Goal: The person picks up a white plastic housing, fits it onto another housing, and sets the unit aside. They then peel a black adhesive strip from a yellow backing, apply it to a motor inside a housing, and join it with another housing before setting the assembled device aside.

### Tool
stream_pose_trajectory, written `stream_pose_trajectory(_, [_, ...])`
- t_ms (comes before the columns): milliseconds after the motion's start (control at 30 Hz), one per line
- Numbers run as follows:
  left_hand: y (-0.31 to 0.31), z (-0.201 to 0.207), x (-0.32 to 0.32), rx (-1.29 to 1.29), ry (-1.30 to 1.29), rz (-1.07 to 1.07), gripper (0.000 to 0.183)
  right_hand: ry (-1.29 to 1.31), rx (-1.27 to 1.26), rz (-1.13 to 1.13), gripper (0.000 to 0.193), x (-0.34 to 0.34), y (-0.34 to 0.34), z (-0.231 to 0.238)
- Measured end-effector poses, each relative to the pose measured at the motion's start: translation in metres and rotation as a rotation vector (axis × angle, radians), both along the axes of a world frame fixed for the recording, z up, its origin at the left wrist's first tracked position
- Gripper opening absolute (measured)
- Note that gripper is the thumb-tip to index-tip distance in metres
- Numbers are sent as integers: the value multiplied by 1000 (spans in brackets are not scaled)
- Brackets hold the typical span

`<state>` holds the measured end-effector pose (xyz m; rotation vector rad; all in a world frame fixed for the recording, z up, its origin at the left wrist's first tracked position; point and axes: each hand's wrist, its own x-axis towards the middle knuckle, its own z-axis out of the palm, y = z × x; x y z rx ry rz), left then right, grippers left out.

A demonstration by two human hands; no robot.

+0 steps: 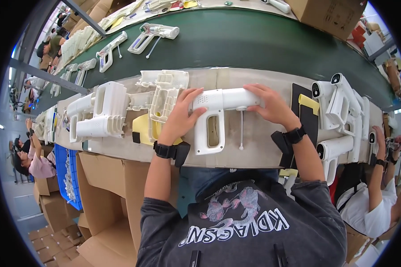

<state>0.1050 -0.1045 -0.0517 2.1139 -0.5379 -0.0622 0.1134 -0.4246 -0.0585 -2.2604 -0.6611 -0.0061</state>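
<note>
Several white plastic shells (116, 99) are piled to the left of the left hand, with an open cardboard box (103, 173) nearer the body. A yellow pad (142, 125) lies just left of that wrist. The left hand (180, 116) clasps one end of a white gun-shaped device (216, 103), which sits between both hands, handle toward the body. A thin white rod (242, 130) extends bodyward from its barrel. The right hand (274, 105) grasps the barrel's other end, fingers over it, thumb below. Beyond that hand come a black mat (297, 95) and more white devices (343, 109).
</note>
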Motion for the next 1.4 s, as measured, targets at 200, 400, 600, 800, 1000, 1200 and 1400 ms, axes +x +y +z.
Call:
stream_pose_trajectory(200, [-8,1,-5,66,-62,40,55,-1,42,-37,70,-1,0,-12])
stream_pose_trajectory(400, [-7,10,-6,82,-119,33,55,20,75,-37,70,0,-1,3])
stream_pose_trajectory(600, [-14,-9,-6,55,-7,69,56,4,17,-18,70,6,-2,-12])
stream_pose_trajectory(800, [-12,-9,1,226,-114,31,55,-87,-70,-25,57,13,-7,-29])
stream_pose_trajectory(1000, [-17,20,30,420,292,-64,60,220,30,17,48,28,-10,-16])
stream_pose_trajectory(1200, [-15,18,46,553,206,-192,78,277,4,49,55,39,-13,-9])
stream_pose_trajectory(1400, [-15,26,16,351,147,-249,86,384,273,68,78,-13,-26,-39])
